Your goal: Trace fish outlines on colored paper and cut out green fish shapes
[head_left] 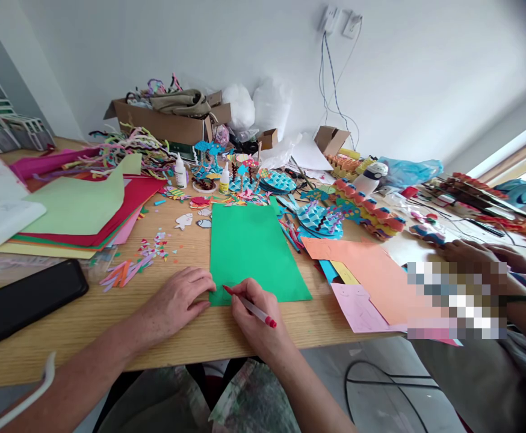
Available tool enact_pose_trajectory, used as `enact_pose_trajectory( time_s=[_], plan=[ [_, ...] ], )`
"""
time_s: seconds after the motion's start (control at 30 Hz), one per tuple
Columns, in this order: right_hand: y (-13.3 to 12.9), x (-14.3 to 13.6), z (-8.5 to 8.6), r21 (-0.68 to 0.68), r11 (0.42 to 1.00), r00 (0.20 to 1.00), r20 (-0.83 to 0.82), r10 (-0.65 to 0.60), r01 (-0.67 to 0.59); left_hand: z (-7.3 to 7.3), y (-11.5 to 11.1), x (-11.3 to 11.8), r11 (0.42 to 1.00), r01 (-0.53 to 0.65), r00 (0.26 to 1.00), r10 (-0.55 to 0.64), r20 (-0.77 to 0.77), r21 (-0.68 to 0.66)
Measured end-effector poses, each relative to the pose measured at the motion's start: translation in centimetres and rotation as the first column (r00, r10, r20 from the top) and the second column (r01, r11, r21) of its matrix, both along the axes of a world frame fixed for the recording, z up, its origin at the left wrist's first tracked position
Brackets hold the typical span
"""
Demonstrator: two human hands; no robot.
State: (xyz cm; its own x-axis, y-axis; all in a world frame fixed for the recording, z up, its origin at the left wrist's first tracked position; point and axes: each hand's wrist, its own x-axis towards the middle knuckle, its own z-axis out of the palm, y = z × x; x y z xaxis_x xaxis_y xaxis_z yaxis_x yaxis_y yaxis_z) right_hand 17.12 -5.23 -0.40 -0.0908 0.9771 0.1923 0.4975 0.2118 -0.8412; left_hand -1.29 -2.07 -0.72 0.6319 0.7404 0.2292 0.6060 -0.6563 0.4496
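A green sheet of paper [254, 252] lies on the wooden table in front of me. My right hand [256, 313] is closed around a red-tipped pen [258, 313], its point at the sheet's lower left part. My left hand [184, 297] rests beside the sheet's lower left corner, its fingers slightly bent and a little apart, with the fingertips at the paper's edge. It holds nothing. Left of the sheet are small paper fish [184, 221] and scattered coloured paper scraps [154, 246].
Stacked coloured paper [77, 204] and a black phone [28, 300] lie left. Glue bottles [180, 171] stand behind. Orange paper [357, 258] and blue paper crafts [319, 219] are right. Another person's hands [470, 255] are at the far right.
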Motion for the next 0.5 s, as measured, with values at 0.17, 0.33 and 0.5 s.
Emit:
enact_pose_trajectory(
  time_s=[0.17,0.33,0.5],
  plan=[
    [-0.21,0.02,0.19,-0.007,1.000,1.000,-0.009,-0.011,0.011,0.03,0.01,-0.04,1.000,0.002,1.000,-0.002,0.001,-0.016],
    [-0.41,0.21,0.61,-0.030,1.000,1.000,-0.005,-0.001,0.001,-0.09,0.08,-0.13,1.000,0.009,1.000,-0.009,0.012,-0.005],
    [-0.47,0.38,0.89,-0.050,0.999,1.000,-0.009,0.017,-0.017,-0.30,0.23,-0.25,1.000,0.020,1.000,-0.021,0.018,0.009]
  ],
)
